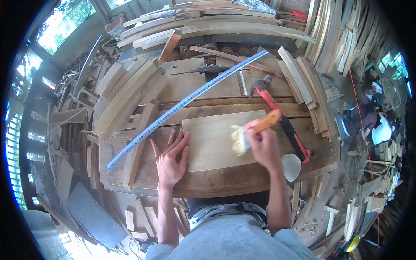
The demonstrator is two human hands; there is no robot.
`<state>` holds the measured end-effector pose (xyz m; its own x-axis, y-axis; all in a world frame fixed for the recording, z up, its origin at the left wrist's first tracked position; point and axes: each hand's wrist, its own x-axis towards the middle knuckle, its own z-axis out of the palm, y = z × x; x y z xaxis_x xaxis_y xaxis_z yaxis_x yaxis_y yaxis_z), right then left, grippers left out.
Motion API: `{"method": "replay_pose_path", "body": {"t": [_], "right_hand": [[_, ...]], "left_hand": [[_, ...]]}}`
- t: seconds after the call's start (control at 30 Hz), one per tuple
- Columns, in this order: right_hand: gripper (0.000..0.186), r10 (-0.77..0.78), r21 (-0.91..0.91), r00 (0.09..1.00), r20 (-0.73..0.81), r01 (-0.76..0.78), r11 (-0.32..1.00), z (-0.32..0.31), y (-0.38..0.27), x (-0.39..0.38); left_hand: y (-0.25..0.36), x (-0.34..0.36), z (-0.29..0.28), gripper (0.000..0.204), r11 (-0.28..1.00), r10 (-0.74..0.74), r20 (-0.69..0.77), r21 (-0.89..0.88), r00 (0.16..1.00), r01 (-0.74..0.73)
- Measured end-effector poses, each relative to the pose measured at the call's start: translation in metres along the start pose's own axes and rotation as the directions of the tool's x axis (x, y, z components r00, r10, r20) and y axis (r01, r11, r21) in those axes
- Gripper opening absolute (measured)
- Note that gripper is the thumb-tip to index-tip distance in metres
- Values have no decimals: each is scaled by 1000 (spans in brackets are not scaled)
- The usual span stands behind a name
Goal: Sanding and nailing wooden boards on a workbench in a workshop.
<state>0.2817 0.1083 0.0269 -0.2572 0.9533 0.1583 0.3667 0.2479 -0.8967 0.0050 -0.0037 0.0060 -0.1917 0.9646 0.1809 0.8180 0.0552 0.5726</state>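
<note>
A thin, pale rectangular wooden board (pixel 212 143) lies flat near the front of the worktable. My left hand (pixel 171 167) rests beside its left edge, fingers spread, with the fingertips at or against that edge. In my right hand (pixel 264 147) is a paintbrush (pixel 264 122) with an orange handle, its pale bristles over the right part of the board. The bristles are blurred, so I cannot tell if they touch the wood. Just right of my right wrist sits a small whitish round dish (pixel 291 167). A claw hammer (pixel 284 121) with a red and black handle lies right of the board.
A long blue-white measuring strip (pixel 186 102) crosses the worktable (pixel 216 186) diagonally. Beyond it, a toothed circular saw blade (pixel 210 68) sticks up through the tabletop. Wood strips are stacked at left (pixel 130 95) and right (pixel 299 78). Two people (pixel 366 115) are far right.
</note>
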Motion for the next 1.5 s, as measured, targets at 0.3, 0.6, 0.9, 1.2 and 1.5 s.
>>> {"method": "replay_pose_path", "body": {"t": [0.3,0.6,0.9,1.2,1.5], "right_hand": [[18,-262,-486,959,104,279,828,56,-10,13],[17,-209,247,970,127,173,954,87,-24,31],[17,-141,-645,955,-261,-63,762,-15,17,55],[9,-365,178,915,172,336,925,121,-34,30],[18,-6,-234,996,-94,-16,972,-9,11,27]], "left_hand": [[0,1,2,40,1000,-5,-10,-19,1000,5],[-2,0,0,41,1000,-17,-15,-15,1000,17],[-1,1,0,42,1000,-15,-8,-12,1000,15],[-10,1,4,42,1000,8,11,9,1000,-8],[-6,-2,-2,42,1000,-16,-14,20,1000,16]]}}
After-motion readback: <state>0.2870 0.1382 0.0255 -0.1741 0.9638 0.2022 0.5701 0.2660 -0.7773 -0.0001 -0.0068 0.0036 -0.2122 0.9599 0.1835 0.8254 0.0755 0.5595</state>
